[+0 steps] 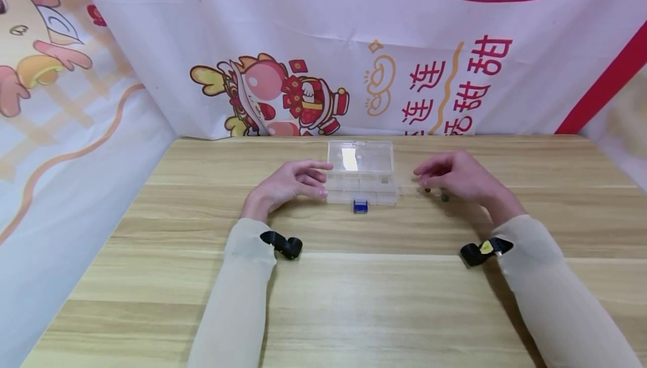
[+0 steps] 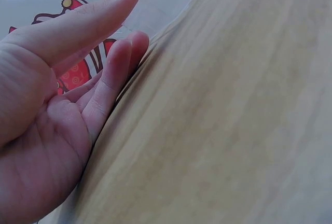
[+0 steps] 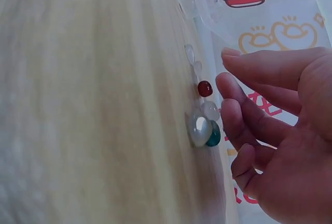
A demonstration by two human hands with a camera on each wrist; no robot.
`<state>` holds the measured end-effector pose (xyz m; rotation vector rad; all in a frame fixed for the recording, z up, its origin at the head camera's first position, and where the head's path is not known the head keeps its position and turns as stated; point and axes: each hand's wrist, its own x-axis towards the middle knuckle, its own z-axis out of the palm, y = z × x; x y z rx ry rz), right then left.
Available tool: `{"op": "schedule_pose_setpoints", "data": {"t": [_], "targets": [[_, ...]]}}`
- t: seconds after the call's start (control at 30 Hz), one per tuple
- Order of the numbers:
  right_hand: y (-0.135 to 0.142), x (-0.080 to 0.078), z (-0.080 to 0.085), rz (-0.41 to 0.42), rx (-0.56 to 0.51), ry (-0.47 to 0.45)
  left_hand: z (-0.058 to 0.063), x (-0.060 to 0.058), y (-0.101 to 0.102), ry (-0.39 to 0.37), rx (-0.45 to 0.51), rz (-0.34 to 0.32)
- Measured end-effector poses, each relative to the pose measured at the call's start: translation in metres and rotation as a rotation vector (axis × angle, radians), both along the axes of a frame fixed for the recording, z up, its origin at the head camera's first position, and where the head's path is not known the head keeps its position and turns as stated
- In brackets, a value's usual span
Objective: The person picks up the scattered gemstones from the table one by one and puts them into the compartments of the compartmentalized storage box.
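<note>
A clear plastic compartment box [image 1: 336, 196] stands with its lid [image 1: 376, 157] raised at the back and a blue latch [image 1: 360, 207] at the front. A small brownish piece [image 1: 384, 179] shows in a rear right compartment. My left hand [image 1: 290, 182] is at the box's left side, index finger and thumb tips right at its edge, fingers relaxed. Over several small stones right of the box hovers my right hand [image 1: 457, 176], its thumb and fingertips apart with nothing between them. In the right wrist view lie a red stone [image 3: 205, 88], a green stone [image 3: 213, 135] and a large whitish stone [image 3: 199, 128].
The wooden table [image 1: 374, 312] extends in front of the box. A printed cloth [image 1: 303, 14] hangs along the table's back edge, and another cloth [image 1: 76, 160] covers the left side. A black wrist camera [image 1: 288, 246] sits on the left sleeve, another [image 1: 475, 254] on the right.
</note>
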<state>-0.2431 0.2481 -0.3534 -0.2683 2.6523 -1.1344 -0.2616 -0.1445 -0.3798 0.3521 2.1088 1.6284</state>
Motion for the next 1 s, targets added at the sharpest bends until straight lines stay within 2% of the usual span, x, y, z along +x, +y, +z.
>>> {"op": "schedule_pose_setpoints", "data": {"t": [0.23,0.47,1.0], "targets": [[0.0033,-0.0018,-0.0017,0.029,0.044,-0.030,0.0008,0.0003,0.0008,-0.001,-0.004,0.003],[0.0025,-0.0024,-0.0034,0.057,0.057,-0.021,0.0001,-0.0004,0.0003,-0.008,0.001,0.001],[-0.0029,-0.0002,-0.0041,0.021,0.097,-0.011,0.0001,0.0002,0.0007,-0.017,0.013,0.008]]}}
